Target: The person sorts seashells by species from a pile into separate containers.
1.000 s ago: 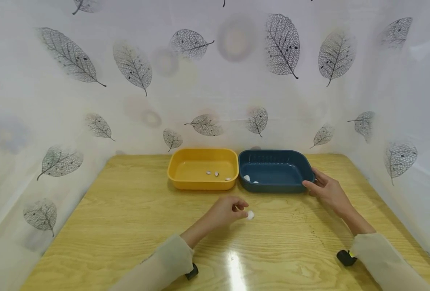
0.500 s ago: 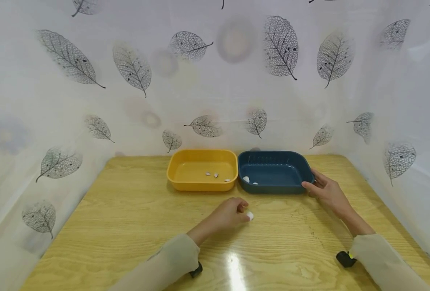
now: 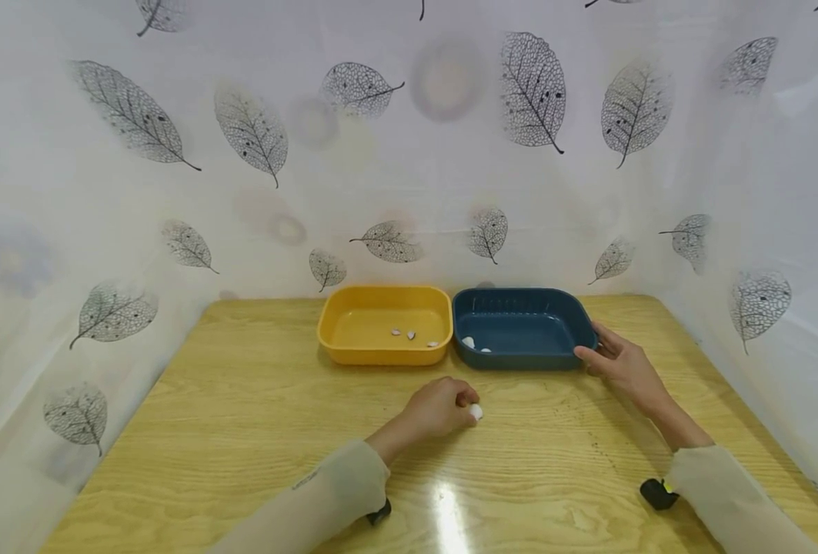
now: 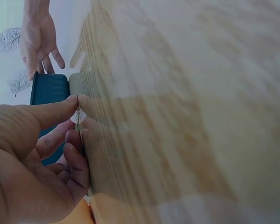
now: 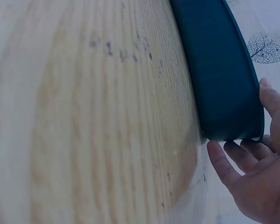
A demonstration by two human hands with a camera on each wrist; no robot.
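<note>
My left hand (image 3: 441, 408) is over the middle of the table, its thumb and forefinger pinching a small white piece (image 3: 476, 412) that looks like a shell. In the left wrist view, the white piece (image 4: 78, 116) shows between the fingertips, close to the tabletop. My right hand (image 3: 626, 371) rests against the right end of the dark blue tray (image 3: 519, 359). In the right wrist view, the thumb touches the tray's rim and the fingertips touch its end wall. Two white pieces (image 3: 469, 342) lie in the blue tray's left front corner.
A yellow tray (image 3: 384, 356) stands directly left of the blue one, with 3 small pale shell-like pieces (image 3: 411, 335) in it. Both trays are at the back of the wooden table (image 3: 242, 431). A leaf-patterned curtain (image 3: 409, 169) hangs behind and at the sides.
My left hand has moved slightly right and its fingertips have closed round the white piece. The right hand has stayed at the blue tray.
</note>
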